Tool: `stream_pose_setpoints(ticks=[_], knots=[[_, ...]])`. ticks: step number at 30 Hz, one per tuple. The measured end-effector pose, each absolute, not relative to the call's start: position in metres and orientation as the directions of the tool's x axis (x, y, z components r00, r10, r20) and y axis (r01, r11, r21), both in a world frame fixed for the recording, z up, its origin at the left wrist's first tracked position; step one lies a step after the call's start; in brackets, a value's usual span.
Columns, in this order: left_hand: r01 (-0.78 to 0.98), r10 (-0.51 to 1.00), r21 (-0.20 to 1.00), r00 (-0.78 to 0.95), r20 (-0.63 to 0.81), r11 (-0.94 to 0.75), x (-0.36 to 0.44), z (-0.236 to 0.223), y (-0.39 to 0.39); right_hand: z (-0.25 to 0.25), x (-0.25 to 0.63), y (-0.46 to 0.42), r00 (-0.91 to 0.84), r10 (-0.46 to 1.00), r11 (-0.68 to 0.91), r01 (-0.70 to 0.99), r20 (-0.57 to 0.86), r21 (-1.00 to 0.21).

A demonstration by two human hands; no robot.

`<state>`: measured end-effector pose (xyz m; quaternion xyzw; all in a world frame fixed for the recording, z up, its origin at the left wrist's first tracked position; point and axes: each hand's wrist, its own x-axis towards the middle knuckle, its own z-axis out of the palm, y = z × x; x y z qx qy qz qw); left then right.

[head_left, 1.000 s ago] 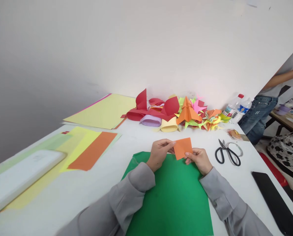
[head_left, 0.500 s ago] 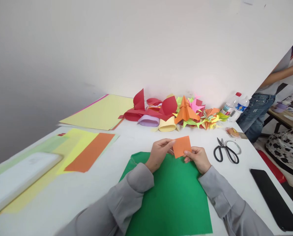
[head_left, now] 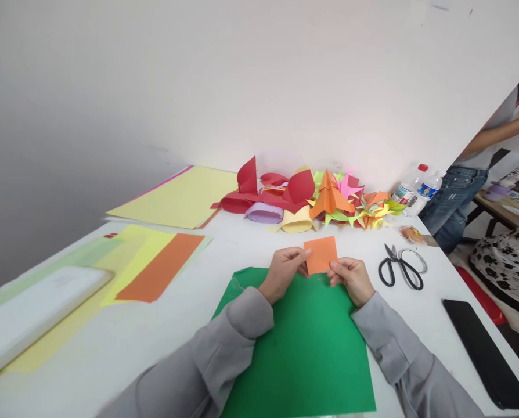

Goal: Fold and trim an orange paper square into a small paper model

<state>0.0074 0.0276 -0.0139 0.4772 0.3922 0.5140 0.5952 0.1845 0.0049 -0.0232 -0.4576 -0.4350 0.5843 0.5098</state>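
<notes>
A small square of orange paper (head_left: 321, 255) is held up between my two hands, above the far edge of a green sheet (head_left: 305, 354). My left hand (head_left: 282, 273) pinches its left edge between thumb and fingers. At the lower right corner, my right hand (head_left: 353, 278) grips the same paper with thumb and fingertips. The green sheet lies flat on the white table under both forearms. Whether the orange square is folded or a single layer, I cannot tell.
Black-handled scissors (head_left: 401, 268) and a tape roll (head_left: 414, 260) lie at right, near a black phone (head_left: 488, 354). Folded paper pieces (head_left: 329, 197) and bottles (head_left: 422, 191) line the wall. Coloured sheets (head_left: 159, 270) and a white case (head_left: 46, 313) are left. A person (head_left: 460, 174) stands beyond.
The orange square has risen slightly and turned a little more level in my hands. My right hand's grip has shifted slightly to the right.
</notes>
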Motion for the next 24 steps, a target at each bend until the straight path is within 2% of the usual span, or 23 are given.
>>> stream_pose_setpoints(ticks=[4, 12, 24], knots=[[-0.261, 0.994, 0.965, 0.102, 0.04, -0.013, 0.0064, -0.0137, 0.029, -0.0222, 0.1852, 0.0048, -0.073, 0.991, -0.128, -0.199, -0.116, -0.972], [-0.248, 0.995, 0.969, 0.092, 0.028, -0.004, 0.0052, -0.0133, 0.0294, -0.0255, 0.1838, 0.0059, -0.046, 0.998, -0.052, -0.19, -0.044, -0.98], [-0.304, 0.996, 0.952, 0.084, 0.015, 0.011, 0.0057, -0.0133, 0.0293, -0.026, 0.1823, 0.0061, -0.013, 0.999, -0.035, -0.138, -0.034, -0.99]])
